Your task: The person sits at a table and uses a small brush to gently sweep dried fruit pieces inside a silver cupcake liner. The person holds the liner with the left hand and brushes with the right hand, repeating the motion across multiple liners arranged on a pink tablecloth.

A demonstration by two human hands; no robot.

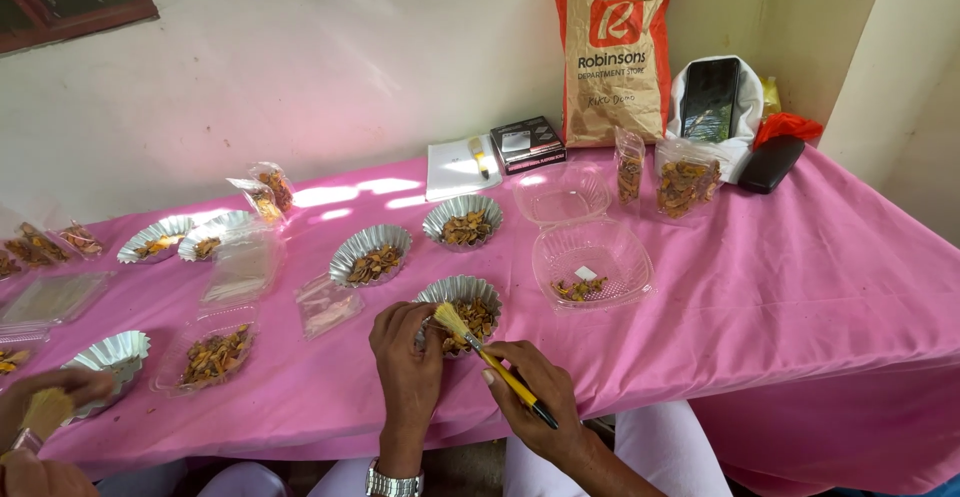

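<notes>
The right hand (535, 397) has its fingers wrapped tight around a yellow paintbrush (487, 358). The bristles touch the dried orange pieces in a crinkly foil cup (460, 300) at the near edge of the pink tablecloth (800, 287). The left hand (405, 357) curls around the cup's left side, fingers bent. 1 clear plastic box (592, 257) sits open just beyond.

One view only, worn on the person's head; it looks down and forward across the pink-clothed table (800, 287) toward the white wall (330, 67) along the top of the frame; the near table edge runs along the bottom, close; both hands sit at bottom centre.
</notes>
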